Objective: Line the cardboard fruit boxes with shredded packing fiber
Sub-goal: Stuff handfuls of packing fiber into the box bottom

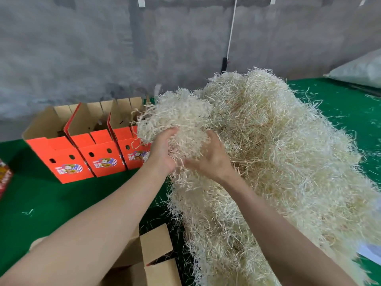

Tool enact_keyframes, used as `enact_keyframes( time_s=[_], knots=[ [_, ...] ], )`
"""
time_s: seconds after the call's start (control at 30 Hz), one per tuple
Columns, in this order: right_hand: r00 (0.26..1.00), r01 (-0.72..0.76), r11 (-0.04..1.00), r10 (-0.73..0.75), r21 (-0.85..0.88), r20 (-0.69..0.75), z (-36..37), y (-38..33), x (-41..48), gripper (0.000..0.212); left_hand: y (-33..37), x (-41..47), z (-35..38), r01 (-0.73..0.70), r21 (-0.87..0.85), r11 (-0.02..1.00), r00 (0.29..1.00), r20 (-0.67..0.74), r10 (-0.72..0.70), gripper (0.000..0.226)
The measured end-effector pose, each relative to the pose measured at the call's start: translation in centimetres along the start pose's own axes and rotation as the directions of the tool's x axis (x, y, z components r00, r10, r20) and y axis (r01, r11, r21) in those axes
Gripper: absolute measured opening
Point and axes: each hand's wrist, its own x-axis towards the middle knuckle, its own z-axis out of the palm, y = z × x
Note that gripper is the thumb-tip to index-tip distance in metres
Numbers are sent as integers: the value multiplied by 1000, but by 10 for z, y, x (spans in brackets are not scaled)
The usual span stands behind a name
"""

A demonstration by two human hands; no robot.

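Observation:
A big heap of pale shredded packing fiber (278, 162) covers the right half of the green table (51, 199). Both hands lift a loose clump of fiber (177, 118) off the heap's left edge. My left hand (162, 151) grips the clump from the left, fingers buried in the strands. My right hand (212, 159) holds it from below and the right, fingers curled into it. Three open orange cardboard fruit boxes (99, 141) stand in a row at the back left, flaps up. Another open cardboard box (156, 256) sits at the near edge under my left forearm.
A grey concrete wall rises behind the table. A pale filled sack (358, 71) lies at the back right. A printed red carton edge (5, 178) shows at the far left. Stray fiber strands are scattered over the green cloth.

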Motion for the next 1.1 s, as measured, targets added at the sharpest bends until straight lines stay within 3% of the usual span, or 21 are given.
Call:
enact_keyframes(
  time_s=[0.07,0.13,0.2,0.3,0.37,0.47,0.53,0.63,0.77,0.87,0.93,1.0,1.07,1.1],
  knots=[
    [993,-76,997,79,-34,83,2,4,-4,129,5,1,1,-49,-82,995,999,15,51,20],
    [967,-176,984,166,35,196,6,4,-2,129,7,-1,7,-61,-118,991,996,54,68,18],
    [962,-212,977,207,4,180,10,5,7,109,6,-6,16,-35,-164,986,991,121,56,26],
    [987,-106,939,140,-326,84,6,18,18,57,16,-9,20,-47,-232,972,986,144,82,23],
    [994,-57,837,97,-544,44,-4,38,19,44,30,-7,17,-83,-278,957,988,101,116,24],
    [974,-124,728,219,-674,57,-25,76,12,32,48,-5,10,-144,-296,944,983,67,171,23],
    [954,-179,736,293,-652,68,-37,86,8,28,52,-6,6,-154,-319,935,978,88,191,17],
    [963,-127,765,247,-631,105,-53,61,13,36,54,-5,2,-192,-260,946,976,49,211,16],
    [975,30,909,65,-416,212,-60,-5,18,100,53,-6,1,-167,-281,945,981,54,189,29],
    [978,2,985,34,-173,204,-25,-38,12,116,51,-11,5,-125,-312,942,988,50,148,46],
    [983,-81,997,83,-17,164,3,-44,12,101,50,-15,5,-94,-342,935,984,109,139,48],
    [989,-120,990,113,75,90,13,-35,21,61,52,-20,0,-128,-227,965,959,221,179,13],
    [988,-155,978,152,139,29,9,-20,32,26,54,-20,-11,-224,129,966,940,290,179,11],
    [980,-194,959,196,207,7,4,-15,35,19,54,-16,-19,-249,347,904,951,267,159,16]
  ],
)
